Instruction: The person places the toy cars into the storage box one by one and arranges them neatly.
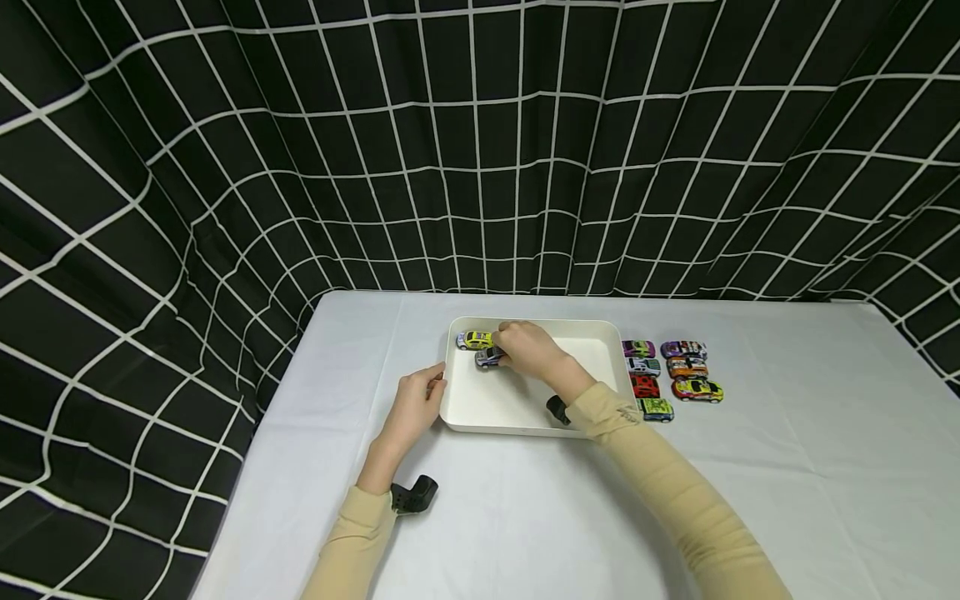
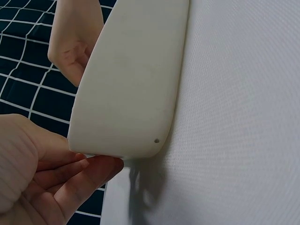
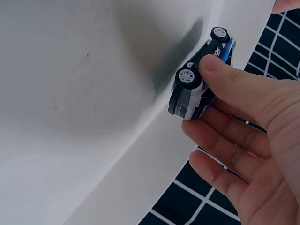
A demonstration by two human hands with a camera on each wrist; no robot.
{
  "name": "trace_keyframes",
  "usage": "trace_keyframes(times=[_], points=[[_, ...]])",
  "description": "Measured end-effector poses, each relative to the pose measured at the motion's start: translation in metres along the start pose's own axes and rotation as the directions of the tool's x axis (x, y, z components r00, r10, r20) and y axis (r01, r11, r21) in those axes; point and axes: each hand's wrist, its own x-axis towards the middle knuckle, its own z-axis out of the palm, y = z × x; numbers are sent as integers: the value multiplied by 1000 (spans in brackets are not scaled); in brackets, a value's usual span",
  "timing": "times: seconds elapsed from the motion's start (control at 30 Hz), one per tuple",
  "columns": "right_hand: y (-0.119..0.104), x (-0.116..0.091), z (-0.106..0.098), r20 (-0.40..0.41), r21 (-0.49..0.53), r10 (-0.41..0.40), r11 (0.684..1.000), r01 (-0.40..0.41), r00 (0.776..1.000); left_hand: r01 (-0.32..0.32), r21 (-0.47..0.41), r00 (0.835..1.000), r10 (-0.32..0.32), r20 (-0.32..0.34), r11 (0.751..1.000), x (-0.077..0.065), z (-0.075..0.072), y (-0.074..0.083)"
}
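A shallow white tray (image 1: 525,431) lies on the table. My left hand (image 1: 420,400) holds its left edge, fingertips (image 2: 110,166) against the outside of the end wall and the thumb at the rim. Over the tray's left part, my right hand (image 1: 528,348) grips a small toy car (image 1: 488,357) between thumb and fingers. In the right wrist view this toy car (image 3: 204,75) is dark, white and blue with white-hubbed wheels, tilted near the tray wall. A yellow toy car (image 1: 474,340) sits in the tray's far left corner, just behind the held one.
Right of the tray, several toy cars stand in two columns, among them a purple-green car (image 1: 639,348), a green car (image 1: 656,409) and a yellow-red car (image 1: 697,389). A white cloth (image 1: 795,450) covers the table. Behind it hangs a black curtain (image 1: 495,192) with white grid lines.
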Motion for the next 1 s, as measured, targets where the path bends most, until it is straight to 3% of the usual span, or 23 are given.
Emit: trace_keyframes(times=[0.3, 1.0], points=[[-1, 5, 5, -19, 4, -7, 1000, 7, 1000, -30, -2, 999, 30, -12, 1000, 0, 0, 0], [-6, 15, 14, -22, 23, 6, 1000, -5, 1000, -9, -3, 1000, 9, -9, 1000, 0, 0, -1]])
